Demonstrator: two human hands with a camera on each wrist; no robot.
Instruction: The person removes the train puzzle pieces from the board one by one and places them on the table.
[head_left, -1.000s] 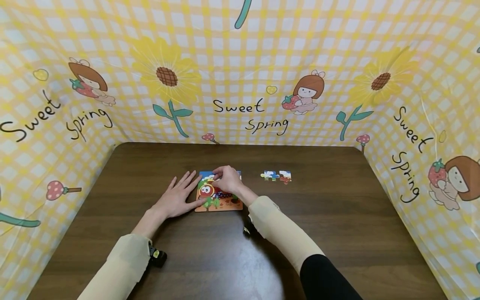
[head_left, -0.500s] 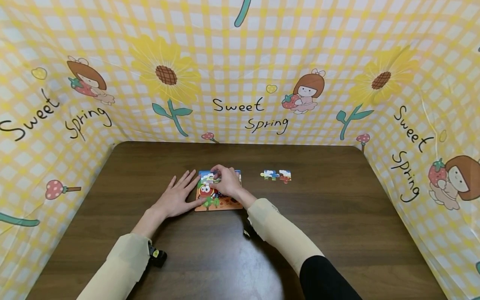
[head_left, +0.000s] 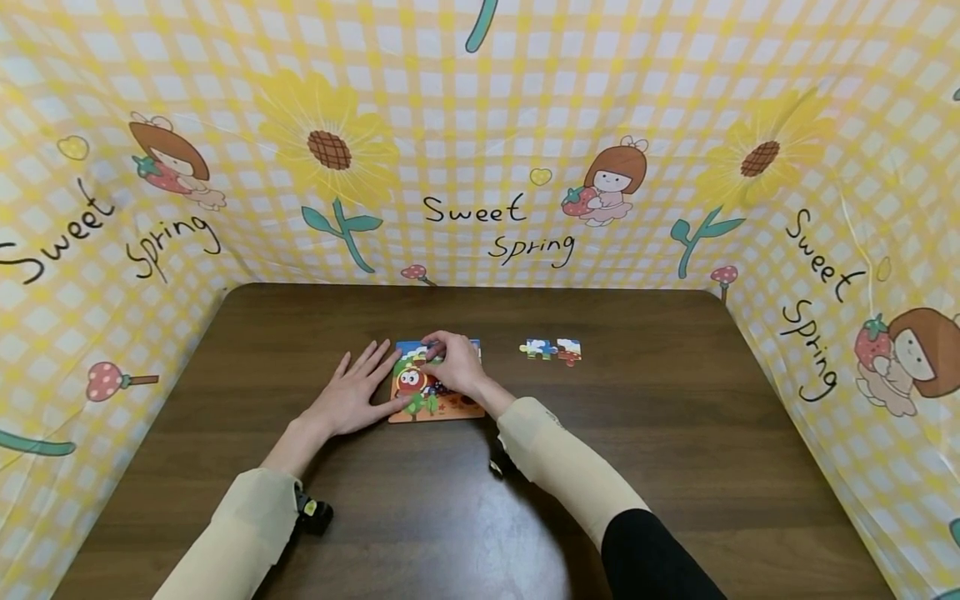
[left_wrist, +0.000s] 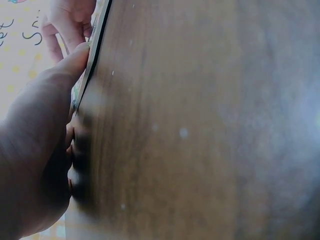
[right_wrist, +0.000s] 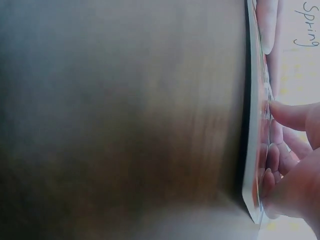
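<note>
Evidently, on the counter point(head_left: 675, 450), the puzzle board point(head_left: 450, 410) is partly hidden: the left hand point(head_left: 350, 398), grip flat and relaxed, overlaps its left edge; the right hand point(head_left: 457, 367) covers its upper part, and whether that grip pinches anything I cannot tell. Two puzzle pieces point(head_left: 539, 350) lie rightward.

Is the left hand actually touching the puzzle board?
Touching. In the left wrist view, the left hand has its thumb tip on the edge of the puzzle board, no gap.

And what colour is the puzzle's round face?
The round face is mainly red, clearest in the head view.
</note>
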